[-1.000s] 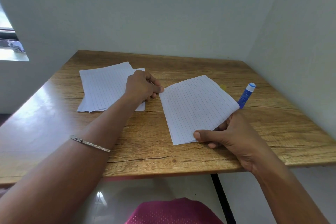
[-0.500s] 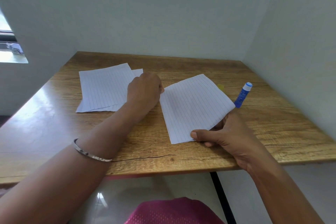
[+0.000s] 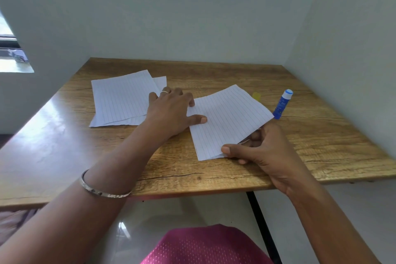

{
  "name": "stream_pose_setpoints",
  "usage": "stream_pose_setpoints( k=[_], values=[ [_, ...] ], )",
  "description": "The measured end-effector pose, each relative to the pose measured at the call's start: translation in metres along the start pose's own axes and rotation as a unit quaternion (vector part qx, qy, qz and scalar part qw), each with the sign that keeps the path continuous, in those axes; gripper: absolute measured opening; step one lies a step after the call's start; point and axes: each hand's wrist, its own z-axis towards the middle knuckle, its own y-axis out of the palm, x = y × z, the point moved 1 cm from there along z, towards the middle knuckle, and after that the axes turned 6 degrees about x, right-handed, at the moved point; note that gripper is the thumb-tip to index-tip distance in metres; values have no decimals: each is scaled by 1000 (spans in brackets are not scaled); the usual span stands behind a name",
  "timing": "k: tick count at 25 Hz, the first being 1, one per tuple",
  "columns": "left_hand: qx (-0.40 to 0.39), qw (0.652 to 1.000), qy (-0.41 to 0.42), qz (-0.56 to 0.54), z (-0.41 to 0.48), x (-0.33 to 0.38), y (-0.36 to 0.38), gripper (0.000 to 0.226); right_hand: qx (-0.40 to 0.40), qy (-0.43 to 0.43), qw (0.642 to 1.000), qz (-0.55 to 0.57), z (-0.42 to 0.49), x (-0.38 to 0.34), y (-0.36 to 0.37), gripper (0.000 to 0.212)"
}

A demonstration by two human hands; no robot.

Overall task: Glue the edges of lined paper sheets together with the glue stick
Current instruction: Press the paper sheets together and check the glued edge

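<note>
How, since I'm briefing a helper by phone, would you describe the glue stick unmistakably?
On the wooden table, look to its right side, near the wall. Beyond the nearer lined sheet is the glue stick: the only blue tube, white at its top.

wood-grain brown tabletop (image 3: 214, 173) | loose pile of white lined paper sheets (image 3: 120, 100) left | another white lined sheet (image 3: 231, 118) mid | tiny yellow scrap (image 3: 256, 96) + blue white-capped glue stick (image 3: 282, 104) right

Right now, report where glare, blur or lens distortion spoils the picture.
Head view: the window blows out white and throws glare across the left side of the table, washing out the grain; the wide-angle lens bends the table edges and walls; the lined sheet and glue stick are sharp, ruling legible.
</note>
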Motion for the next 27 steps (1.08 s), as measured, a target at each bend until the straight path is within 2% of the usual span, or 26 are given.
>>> stream_pose_setpoints(
  k=[3, 6, 11, 13, 15, 17, 18, 19, 21, 24, 25, 27],
  values=[
    [-6, 1000, -6, -23, 1, -3, 2, 64, -6, 7, 992, 122, 1, -3, -9, 61],
    [-13, 998, -14, -52, 2, -4, 3, 62, 30, 29, 974, 222, 3, -5, -19, 55],
    [-5, 998, -7, -57, 2, -4, 5, 61, 75, -2, 969, 234, 0, -7, -27, 47],
    [3, 998, 6, -64, 2, -3, 4, 60, 118, -30, 973, 198, -1, -7, -34, 40],
    [23, 996, 40, -72, 2, 0, 3, 52, 197, -66, 972, 111, -3, -4, -41, 30],
    [41, 993, 86, -72, 1, 2, 2, 40, 303, -134, 943, -35, -7, 0, -43, 24],
    [40, 991, 104, -71, 1, 3, 2, 35, 326, -183, 920, -120, -11, 2, -39, 21],
    [34, 990, 115, -72, 1, 4, 2, 31, 318, -234, 896, -202, -14, 5, -31, 19],
    [19, 989, 120, -81, 1, 3, 2, 29, 234, -316, 861, -323, -17, 15, -8, 18],
    [7, 988, 119, -93, 0, 1, 2, 32, 89, -344, 847, -396, -22, 26, 20, 21],
    [-9, 988, 119, -94, -1, 0, 2, 39, 55, -340, 843, -412, -24, 28, 26, 27],
    [-63, 987, 117, -88, -4, -2, -1, 70, 15, -333, 833, -441, -28, 30, 32, 39]
  ],
)
